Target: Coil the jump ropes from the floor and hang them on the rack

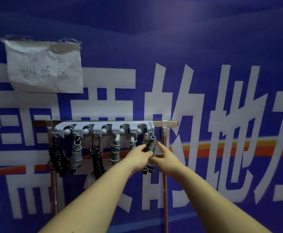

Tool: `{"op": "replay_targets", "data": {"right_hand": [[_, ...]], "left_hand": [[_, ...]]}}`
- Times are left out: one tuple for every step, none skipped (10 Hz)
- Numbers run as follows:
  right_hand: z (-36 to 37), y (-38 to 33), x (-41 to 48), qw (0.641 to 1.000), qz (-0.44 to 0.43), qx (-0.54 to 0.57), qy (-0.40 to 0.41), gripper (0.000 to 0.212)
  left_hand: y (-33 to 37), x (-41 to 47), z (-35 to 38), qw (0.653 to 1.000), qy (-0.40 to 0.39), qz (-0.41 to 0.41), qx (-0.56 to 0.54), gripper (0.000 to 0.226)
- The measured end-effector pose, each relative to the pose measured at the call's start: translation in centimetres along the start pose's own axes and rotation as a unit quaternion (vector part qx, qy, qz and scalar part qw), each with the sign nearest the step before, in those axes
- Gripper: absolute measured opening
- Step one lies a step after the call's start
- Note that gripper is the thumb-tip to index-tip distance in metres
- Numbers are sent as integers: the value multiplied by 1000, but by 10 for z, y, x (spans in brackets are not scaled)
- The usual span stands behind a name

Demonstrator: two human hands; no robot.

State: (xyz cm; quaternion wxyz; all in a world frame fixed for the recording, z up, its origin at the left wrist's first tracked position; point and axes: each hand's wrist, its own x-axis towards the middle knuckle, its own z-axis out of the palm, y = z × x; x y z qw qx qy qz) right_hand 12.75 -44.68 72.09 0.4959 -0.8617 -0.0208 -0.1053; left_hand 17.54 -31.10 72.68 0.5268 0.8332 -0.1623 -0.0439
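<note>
The left forearm (93,195) and the right forearm (209,195) were bare, uncovered from the wrists back as far as they showed. The left grip (138,158) and the right grip (166,158) were bare-fingered too.

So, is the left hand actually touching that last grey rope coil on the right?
Touching. The head view shows the left hand with its fingers curled against the rightmost grey rope coil, with no gap between them.
</note>
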Motion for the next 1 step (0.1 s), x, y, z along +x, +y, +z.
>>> {"op": "replay_targets", "data": {"right_hand": [[-3,-8,-22,997,31,75,15,72]], "left_hand": [[2,-26,-13,999,-8,-33,-33,54]]}}
